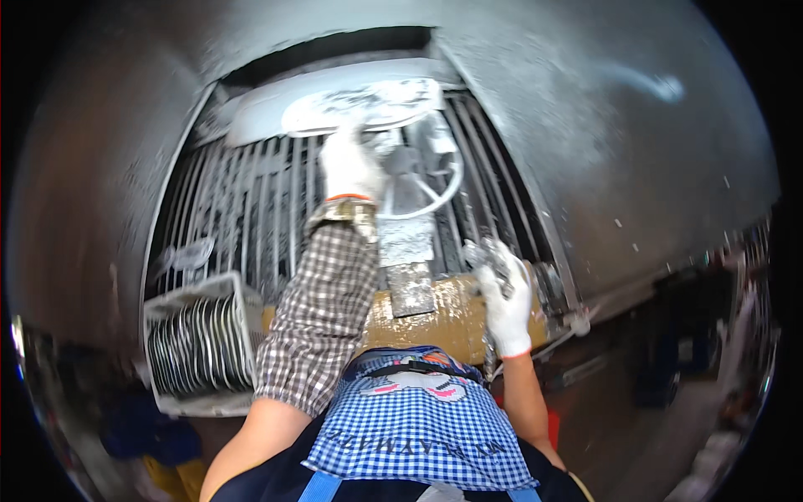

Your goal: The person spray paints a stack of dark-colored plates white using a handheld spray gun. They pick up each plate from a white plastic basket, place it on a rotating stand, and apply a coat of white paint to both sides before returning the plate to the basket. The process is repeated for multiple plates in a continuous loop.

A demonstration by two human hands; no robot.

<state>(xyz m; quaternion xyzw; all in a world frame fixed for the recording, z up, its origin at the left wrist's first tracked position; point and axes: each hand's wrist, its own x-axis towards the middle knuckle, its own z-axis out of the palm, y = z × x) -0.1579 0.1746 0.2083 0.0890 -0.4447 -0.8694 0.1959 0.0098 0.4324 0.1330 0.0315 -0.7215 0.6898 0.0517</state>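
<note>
My left hand, in a white glove with a checked sleeve behind it, reaches to the far end of the slatted grate. Its blurred fingertips meet the near edge of a white oval panel with dark smudges; their grip is hidden. Lower right, my right hand, also gloved, has its fingers wrapped round a grey, paint-crusted tool that looks like a spray gun. Between the hands a white ring with spokes stands over a coated metal strip.
A pale crate of upright, thin dark pieces with light rims stands at the near left. Brown cardboard covers the grate's front edge. Grey metal walls close in the sides. A thin hose runs by my right wrist.
</note>
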